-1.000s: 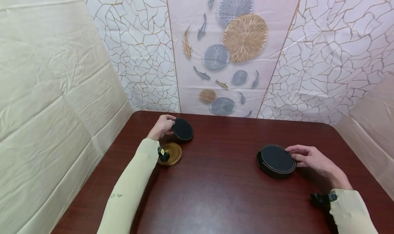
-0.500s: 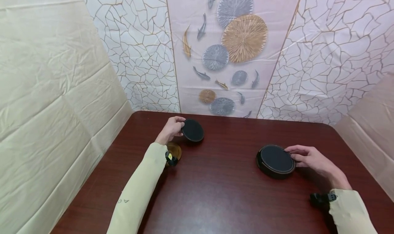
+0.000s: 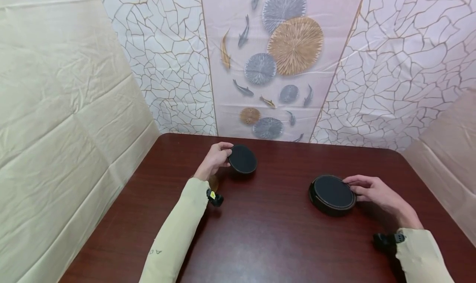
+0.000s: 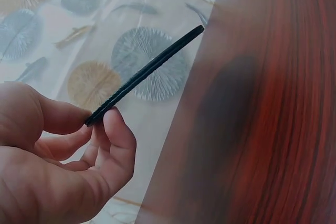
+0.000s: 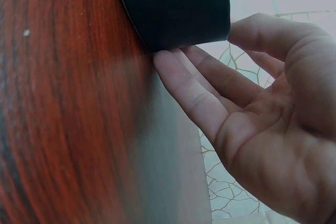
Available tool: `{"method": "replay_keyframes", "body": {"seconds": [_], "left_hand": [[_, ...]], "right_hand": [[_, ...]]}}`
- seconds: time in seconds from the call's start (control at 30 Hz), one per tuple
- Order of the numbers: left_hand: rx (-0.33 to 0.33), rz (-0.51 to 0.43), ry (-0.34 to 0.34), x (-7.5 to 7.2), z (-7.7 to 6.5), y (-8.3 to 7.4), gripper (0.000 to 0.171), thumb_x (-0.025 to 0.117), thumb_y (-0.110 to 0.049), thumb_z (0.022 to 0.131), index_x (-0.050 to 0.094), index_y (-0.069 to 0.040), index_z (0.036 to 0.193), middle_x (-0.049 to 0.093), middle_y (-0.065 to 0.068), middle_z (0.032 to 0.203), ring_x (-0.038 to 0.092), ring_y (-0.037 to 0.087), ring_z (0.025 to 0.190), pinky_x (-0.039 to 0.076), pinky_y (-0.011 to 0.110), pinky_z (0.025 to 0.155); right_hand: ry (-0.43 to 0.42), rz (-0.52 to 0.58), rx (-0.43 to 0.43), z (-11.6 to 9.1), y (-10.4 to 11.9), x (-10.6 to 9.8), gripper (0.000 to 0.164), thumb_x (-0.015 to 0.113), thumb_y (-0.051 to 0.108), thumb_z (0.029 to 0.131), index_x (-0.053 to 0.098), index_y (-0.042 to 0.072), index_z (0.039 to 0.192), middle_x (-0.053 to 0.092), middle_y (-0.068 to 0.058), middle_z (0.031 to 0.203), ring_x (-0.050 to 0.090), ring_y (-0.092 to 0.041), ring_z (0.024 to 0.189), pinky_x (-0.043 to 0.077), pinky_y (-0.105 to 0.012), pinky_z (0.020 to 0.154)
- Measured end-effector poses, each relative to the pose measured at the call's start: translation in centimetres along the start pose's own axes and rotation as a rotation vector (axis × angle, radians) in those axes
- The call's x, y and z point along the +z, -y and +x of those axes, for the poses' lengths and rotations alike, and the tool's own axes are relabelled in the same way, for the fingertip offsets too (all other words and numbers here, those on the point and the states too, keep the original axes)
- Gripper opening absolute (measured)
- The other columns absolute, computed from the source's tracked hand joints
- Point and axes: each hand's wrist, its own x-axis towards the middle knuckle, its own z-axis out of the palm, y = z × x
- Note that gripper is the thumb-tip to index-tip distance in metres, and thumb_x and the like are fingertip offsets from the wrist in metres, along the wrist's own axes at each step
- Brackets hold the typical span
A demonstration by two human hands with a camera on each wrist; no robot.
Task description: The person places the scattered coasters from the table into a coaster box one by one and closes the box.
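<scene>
My left hand pinches a round black coaster by its near-left edge, thumb on one face and fingers on the other. The coaster is tilted above the table, and its stitched edge shows in the left wrist view. Under my left wrist lies a round brass-coloured dish, mostly hidden by the sleeve. On the right, a round black coaster holder stands on the table with a black coaster on top. My right hand rests its fairly straight fingertips and thumb against the holder's right side.
The dark red wood table spans the view. A patterned cloth hangs behind its far edge, and a cream cloth borders the left side. Both wrists carry small black cameras.
My left hand has moved to the right with the coaster, and its sleeve now covers most of the brass-coloured dish. The right hand and the holder stay in place.
</scene>
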Motion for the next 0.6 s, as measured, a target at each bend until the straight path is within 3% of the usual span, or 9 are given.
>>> {"method": "replay_keyframes", "body": {"seconds": [0.37,0.6], "left_hand": [[0.017,-0.106,0.033,3.2,-0.4,-0.1,0.031,0.051,-0.005,0.099,0.058,-0.006,0.129,0.059,0.016,0.117,0.059,0.014,0.064,0.052,0.025,0.057],[0.0,-0.161,0.025,4.4,-0.4,0.2,0.03,0.051,-0.006,0.1,0.059,-0.006,0.129,0.058,0.016,0.119,0.059,0.016,0.067,0.053,0.024,0.056]], "right_hand": [[-0.005,0.003,0.007,0.0,0.2,0.2,0.044,0.058,0.016,0.099,0.049,-0.003,0.137,0.05,-0.033,0.135,0.069,-0.009,0.095,0.059,-0.03,0.079],[-0.009,0.001,-0.004,0.0,0.3,0.2,0.043,0.058,0.015,0.099,0.05,-0.004,0.136,0.052,-0.032,0.134,0.068,-0.009,0.094,0.059,-0.031,0.078]]}}
